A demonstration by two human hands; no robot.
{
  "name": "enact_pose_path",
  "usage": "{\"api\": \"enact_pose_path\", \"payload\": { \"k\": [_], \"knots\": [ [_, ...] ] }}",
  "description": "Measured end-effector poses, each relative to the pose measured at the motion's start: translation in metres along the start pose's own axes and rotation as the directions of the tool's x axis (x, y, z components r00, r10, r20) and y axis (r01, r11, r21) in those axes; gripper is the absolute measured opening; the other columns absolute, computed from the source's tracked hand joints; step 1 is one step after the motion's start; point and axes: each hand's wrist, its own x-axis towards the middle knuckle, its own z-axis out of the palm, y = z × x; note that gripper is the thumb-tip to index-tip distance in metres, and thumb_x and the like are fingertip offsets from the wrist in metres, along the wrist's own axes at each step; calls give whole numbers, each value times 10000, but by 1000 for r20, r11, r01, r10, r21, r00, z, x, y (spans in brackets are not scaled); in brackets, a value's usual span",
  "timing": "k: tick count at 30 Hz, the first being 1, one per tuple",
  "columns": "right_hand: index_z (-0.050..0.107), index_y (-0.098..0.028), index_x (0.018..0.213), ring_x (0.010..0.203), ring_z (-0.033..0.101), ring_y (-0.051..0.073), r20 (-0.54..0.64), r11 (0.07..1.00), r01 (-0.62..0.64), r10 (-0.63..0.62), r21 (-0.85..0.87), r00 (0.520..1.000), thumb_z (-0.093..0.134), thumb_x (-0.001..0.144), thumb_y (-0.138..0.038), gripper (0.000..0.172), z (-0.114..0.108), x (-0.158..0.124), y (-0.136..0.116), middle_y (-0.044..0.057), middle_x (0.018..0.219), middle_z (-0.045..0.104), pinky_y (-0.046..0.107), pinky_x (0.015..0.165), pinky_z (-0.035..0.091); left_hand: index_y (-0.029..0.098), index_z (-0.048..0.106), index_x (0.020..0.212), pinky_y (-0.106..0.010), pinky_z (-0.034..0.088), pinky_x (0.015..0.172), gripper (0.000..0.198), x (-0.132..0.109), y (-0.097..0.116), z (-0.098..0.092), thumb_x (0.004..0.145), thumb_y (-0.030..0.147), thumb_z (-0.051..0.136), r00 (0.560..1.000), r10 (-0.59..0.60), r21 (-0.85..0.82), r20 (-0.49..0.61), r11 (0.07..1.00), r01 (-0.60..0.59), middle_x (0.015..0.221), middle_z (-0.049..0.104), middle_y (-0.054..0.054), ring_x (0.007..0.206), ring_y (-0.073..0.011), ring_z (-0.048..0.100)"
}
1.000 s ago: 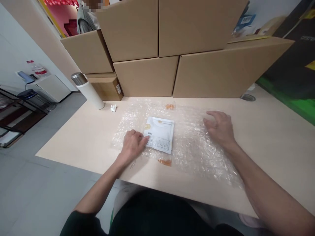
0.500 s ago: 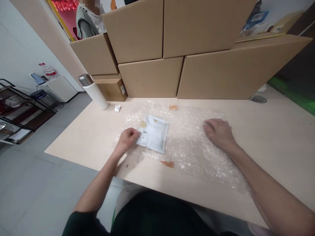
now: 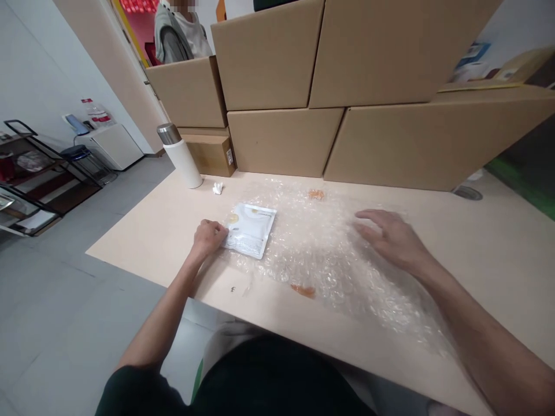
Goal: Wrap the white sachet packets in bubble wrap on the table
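Note:
A flat white packet with printed text lies on the left part of a clear bubble wrap sheet. At the packet's left edge my left hand is closed, pinching its corner. My right hand is over the right part of the wrap, thumb and fingers apart, holding nothing. Pieces of orange-brown tape show at the wrap's far edge and near edge.
Cardboard boxes stand stacked along the back of the table. A white flask and a crumpled white scrap are at the back left. A person is beyond the boxes.
The packet has moved left on the wrap together with my left hand. My right hand has opened, its thumb and fingers now apart. The camera view has shifted slightly.

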Motion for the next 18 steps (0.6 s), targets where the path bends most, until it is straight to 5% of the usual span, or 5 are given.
{"api": "enact_pose_path", "payload": {
  "k": [4, 8, 12, 15, 18],
  "knots": [
    [691, -283, 1164, 1216, 554, 316, 203, 948, 190, -244, 253, 948, 494, 926, -467, 360, 23, 5, -82, 87, 1243, 675, 572, 1041, 398, 190, 610, 694, -282, 383, 656, 205, -4, -2, -1, 781, 375, 598, 998, 20, 22, 53, 1000, -21, 702, 579, -14, 696, -184, 555],
    [608, -244, 1336, 1384, 408, 332, 364, 868, 384, -484, 315, 795, 471, 958, -462, 458, 79, 9, -137, 108, 1435, 551, 563, 1116, 313, 178, 608, 998, -278, 396, 633, 294, -7, 0, -4, 775, 369, 625, 1000, -5, 2, 22, 1000, 5, 766, 626, -9, 703, -188, 582],
    [537, -186, 1407, 1363, 405, 382, 483, 880, 437, -470, 186, 739, 444, 979, -458, 516, 113, 4, -160, 177, 1493, 466, 565, 1057, 359, 177, 629, 958, -274, 410, 611, 271, -12, 5, -10, 764, 365, 625, 1000, -23, -31, 5, 999, 23, 738, 626, -10, 677, -184, 590],
    [499, -184, 1438, 1392, 370, 391, 494, 903, 391, -427, 180, 758, 391, 993, -490, 551, 111, -2, -164, 182, 1532, 411, 572, 1083, 326, 177, 628, 853, -262, 421, 605, 238, -24, 16, -18, 771, 400, 629, 998, 57, -174, 4, 983, -55, 748, 633, -17, 682, -170, 588],
    [461, -191, 1468, 1454, 297, 352, 519, 900, 268, -420, 345, 745, 321, 1002, -531, 594, 96, -5, -158, 152, 1557, 387, 552, 1144, 264, 161, 634, 957, -274, 464, 664, 383, -43, 37, -27, 824, 520, 623, 975, 210, -427, 72, 890, -160, 866, 677, -54, 781, -189, 628]
  ]
}}
